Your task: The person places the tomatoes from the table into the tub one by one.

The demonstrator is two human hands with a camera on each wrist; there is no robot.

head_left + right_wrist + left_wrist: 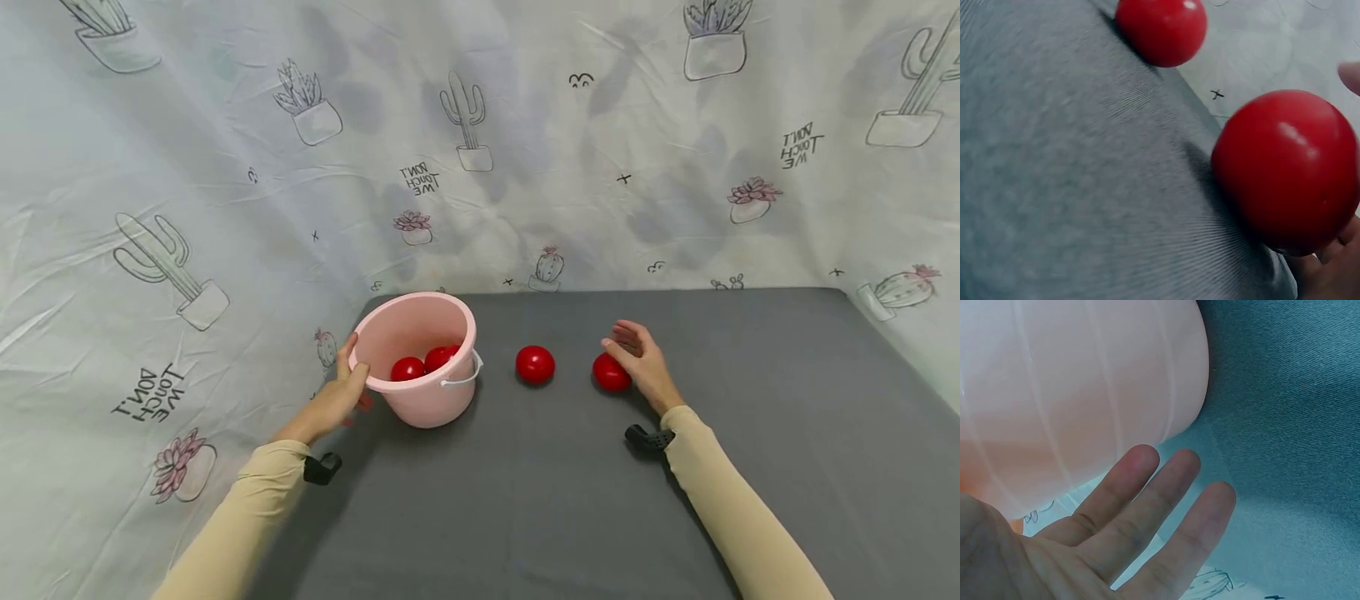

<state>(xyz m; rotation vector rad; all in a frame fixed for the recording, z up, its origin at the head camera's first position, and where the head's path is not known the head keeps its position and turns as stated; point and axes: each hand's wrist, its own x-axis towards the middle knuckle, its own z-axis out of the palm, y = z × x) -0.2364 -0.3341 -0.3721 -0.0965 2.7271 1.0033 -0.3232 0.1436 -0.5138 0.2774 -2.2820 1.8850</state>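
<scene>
A pink bucket [420,404], tipped slightly, stands on the grey table with several red tomatoes [408,368] inside. My left hand [341,400] holds it by the left side of the rim, thumb over the edge. In the left wrist view three fingers [1175,487] extend beside the bucket wall. My right hand [641,362] is at a smooth red tomato [1285,169] on the table. Its fingers reach around the far side, while the thumb in the right wrist view shows a gap from the tomato. Another tomato [535,365] lies between bucket and right hand.
The grey table [570,500] runs back to a pale curtain [525,208] printed with cacti, which also hangs close along the left side. A white handle [461,380] hangs on the bucket's right side. Each wrist wears a black strap mount [648,437].
</scene>
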